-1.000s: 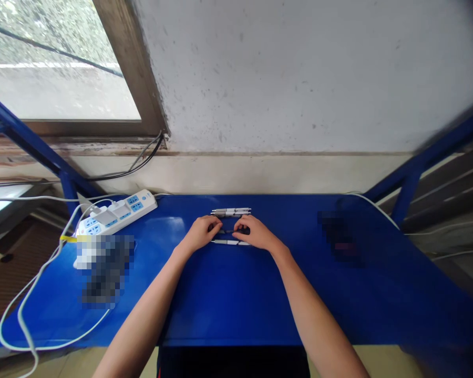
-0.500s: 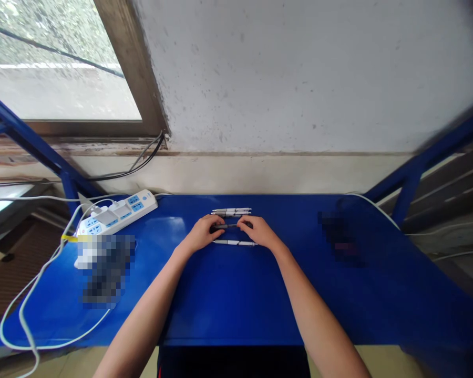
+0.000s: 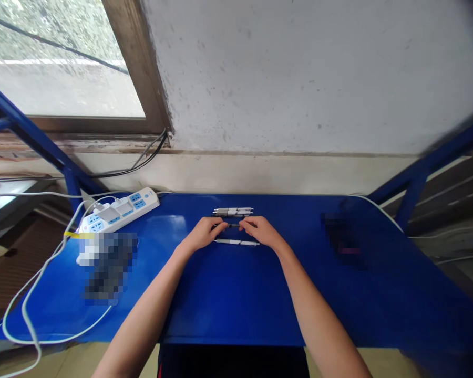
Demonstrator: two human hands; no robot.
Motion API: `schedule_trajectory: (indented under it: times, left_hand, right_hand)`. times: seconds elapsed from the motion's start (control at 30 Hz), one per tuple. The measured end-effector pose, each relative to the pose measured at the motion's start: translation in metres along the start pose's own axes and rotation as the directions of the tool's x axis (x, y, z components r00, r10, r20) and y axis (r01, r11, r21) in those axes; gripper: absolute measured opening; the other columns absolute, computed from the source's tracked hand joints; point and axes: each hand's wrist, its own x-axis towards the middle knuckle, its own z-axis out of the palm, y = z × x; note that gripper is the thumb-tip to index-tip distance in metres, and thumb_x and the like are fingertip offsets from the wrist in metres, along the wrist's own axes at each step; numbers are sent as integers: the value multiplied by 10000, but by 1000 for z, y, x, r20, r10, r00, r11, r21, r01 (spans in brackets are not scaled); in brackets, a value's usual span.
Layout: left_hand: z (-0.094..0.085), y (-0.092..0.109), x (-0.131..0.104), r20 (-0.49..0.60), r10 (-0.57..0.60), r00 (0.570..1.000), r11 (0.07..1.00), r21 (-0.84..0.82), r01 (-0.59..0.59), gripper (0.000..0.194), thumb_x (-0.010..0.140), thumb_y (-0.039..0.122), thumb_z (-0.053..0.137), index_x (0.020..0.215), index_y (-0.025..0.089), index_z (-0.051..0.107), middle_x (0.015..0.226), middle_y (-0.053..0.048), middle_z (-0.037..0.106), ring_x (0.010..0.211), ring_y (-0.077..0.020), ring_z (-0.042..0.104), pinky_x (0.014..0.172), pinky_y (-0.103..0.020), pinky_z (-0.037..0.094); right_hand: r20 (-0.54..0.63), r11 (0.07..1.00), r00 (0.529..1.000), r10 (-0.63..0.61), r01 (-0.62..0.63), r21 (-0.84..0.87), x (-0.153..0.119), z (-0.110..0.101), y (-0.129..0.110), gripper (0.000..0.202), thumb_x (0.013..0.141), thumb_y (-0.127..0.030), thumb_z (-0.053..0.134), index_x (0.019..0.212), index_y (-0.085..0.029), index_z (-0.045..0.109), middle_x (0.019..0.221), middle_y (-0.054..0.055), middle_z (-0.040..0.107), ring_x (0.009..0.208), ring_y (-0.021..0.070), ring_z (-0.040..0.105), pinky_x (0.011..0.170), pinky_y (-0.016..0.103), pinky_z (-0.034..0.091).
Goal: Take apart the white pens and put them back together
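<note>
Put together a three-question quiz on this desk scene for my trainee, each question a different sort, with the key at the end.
1. Fill in the blank: A slim pen-like object is held between the left hand and the ____.
2. True or false: A single white pen lies nearer the front edge of the blue tabletop than the group of pens does.
3. Multiple choice: Where does the white power strip lie?
A) To the right of both hands
B) To the left of both hands
C) Between the two hands

Key:
1. right hand
2. True
3. B
</note>
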Motion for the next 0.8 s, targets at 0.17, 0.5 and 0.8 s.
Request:
schedule_trajectory:
  times: [0.17, 0.5, 0.8]
  left_hand:
    - [-2, 3, 0, -2, -8, 1000, 1000, 2, 8, 440, 971, 416, 380, 711, 150, 615, 628, 5, 593, 595, -126, 524, 589, -236, 335]
    - [-1, 3, 0, 14, -108, 994, 993, -35, 108, 553, 972, 463, 326, 586, 155, 576, 498, 14, 503, 498, -117, 447, 563, -246, 319]
    - [1, 1, -1, -65, -30, 997, 991, -129, 22, 269, 898, 402, 532, 999, 163, 604, 596, 54, 493, 514, -94, 388, 511, -211, 289]
  right_hand:
    - [-29, 1000, 999, -25, 25, -18, 0, 0, -2, 352, 887, -419, 493, 714, -166, 668, 560, -23, 472, 498, 107, 376, 493, 247, 264]
    - [-52, 989, 994, -99, 93, -116, -2, 3, -5, 396, 925, -423, 452, 681, -177, 643, 527, -29, 476, 475, 108, 368, 495, 256, 257]
    - [-129, 977, 980, -153, 130, -171, 0, 3, 0, 358, 925, -366, 460, 683, -176, 642, 560, -15, 547, 501, 118, 427, 518, 251, 285]
